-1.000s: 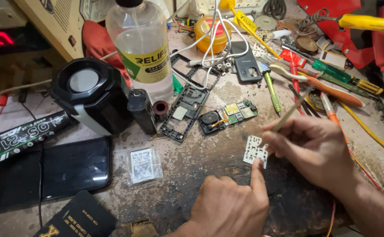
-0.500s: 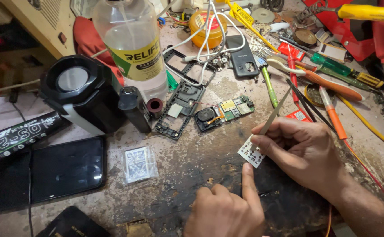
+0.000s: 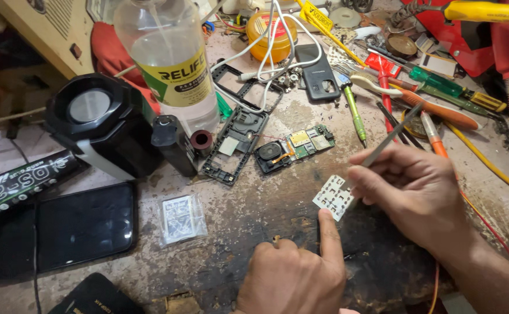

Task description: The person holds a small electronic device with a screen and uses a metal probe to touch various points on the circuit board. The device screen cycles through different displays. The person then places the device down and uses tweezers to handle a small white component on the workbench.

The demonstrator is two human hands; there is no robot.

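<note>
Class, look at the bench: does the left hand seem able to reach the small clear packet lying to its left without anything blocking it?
Probably yes. The left hand has its forefinger on the white keypad sheet, and the clear packet lies on bare worktop with nothing between them.

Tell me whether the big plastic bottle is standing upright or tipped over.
Upright: the plastic bottle stands on the workbench, its label level.
</note>
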